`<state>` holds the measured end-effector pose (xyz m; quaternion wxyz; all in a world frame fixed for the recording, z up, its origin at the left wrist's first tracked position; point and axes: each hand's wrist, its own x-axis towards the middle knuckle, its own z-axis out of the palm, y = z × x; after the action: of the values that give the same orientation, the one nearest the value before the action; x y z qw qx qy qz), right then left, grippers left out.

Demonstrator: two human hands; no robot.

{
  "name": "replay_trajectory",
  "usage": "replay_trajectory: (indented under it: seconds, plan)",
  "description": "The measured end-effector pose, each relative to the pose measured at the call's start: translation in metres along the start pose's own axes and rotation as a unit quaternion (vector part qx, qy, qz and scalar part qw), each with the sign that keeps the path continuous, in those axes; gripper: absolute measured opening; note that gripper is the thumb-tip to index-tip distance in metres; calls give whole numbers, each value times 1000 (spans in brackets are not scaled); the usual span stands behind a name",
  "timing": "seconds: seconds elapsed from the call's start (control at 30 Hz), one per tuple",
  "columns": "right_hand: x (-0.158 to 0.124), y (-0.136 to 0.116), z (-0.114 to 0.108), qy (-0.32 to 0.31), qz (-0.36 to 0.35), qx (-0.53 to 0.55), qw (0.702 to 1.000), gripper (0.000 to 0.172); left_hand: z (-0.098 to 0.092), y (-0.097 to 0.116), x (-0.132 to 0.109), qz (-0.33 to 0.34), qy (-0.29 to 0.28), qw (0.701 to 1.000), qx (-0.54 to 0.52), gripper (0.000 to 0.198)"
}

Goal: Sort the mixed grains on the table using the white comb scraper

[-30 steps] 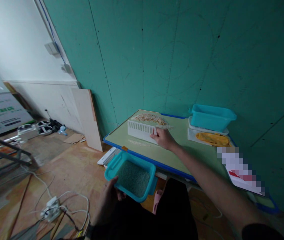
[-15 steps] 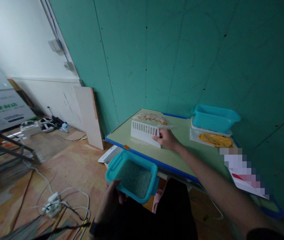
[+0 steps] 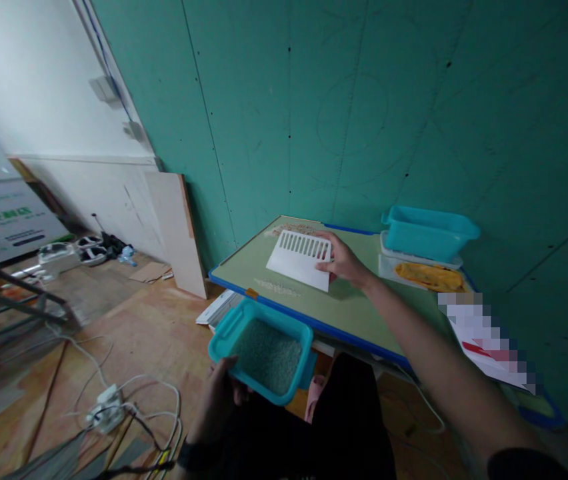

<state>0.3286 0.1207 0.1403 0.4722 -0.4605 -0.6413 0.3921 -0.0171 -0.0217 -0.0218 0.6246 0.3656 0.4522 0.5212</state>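
My right hand [image 3: 343,260] grips the right end of a white slotted plastic board [image 3: 300,261], tilted above the table, its row of slots along the upper edge. Behind it, partly hidden, lies a pile of tan grains [image 3: 297,229] on the green tabletop [image 3: 364,303]. A thin line of pale grains [image 3: 277,288] lies in front of the board, close to the table's edge. My left hand [image 3: 227,383] holds a turquoise plastic tub [image 3: 221,337] by its near rim, just below that edge. Small pale grains [image 3: 270,357] fill part of the tub.
On the table's right stand another turquoise tub [image 3: 429,233] on a white lid and an orange-yellow cloth [image 3: 429,276]. A pixelated white sheet [image 3: 487,347] lies nearer. A power strip with cables [image 3: 107,408] is on the floor at left. The green wall [image 3: 264,100] rises behind the table.
My right hand has lifted the slotted board slightly off the table and tilted it back, uncovering more of the pale grains in front. The tub in my left hand stays nearly in place.
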Motion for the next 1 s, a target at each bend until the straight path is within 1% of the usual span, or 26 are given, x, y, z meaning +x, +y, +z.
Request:
replay_trajectory:
  seconds: [0.03,0.1,0.17,0.23,0.33,0.5,0.63,0.73,0.87,1.0]
  plan:
    - [0,-1,-8,-5,20,9,1000,95,0,-1,0,-1,2,1000,-2,62]
    - [0,-3,-24,-17,61,17,998,95,0,-1,0,-10,-2,1000,-1,64]
    - [0,-2,-37,0,78,13,997,85,1,0,-1,-21,-2,1000,1,64]
    - [1,1,-47,36,79,-1,996,72,4,2,-3,-31,0,1000,2,62]
    - [3,5,-56,66,89,-42,993,61,11,5,-5,-35,9,999,4,59]
    - [4,3,-59,76,83,-155,981,52,19,-1,-3,-17,15,1000,16,62]
    - [-1,-6,-58,36,110,-173,978,45,23,-7,-3,-18,15,1000,16,64]
    - [-5,-14,-58,-2,138,-164,977,45,25,-5,-5,-24,30,999,12,66]
    - [-8,-19,-57,-45,149,-131,979,58,29,7,-8,-43,35,998,21,64]
    - [-6,-16,-53,-80,158,-109,978,56,36,23,-11,-36,43,998,19,61]
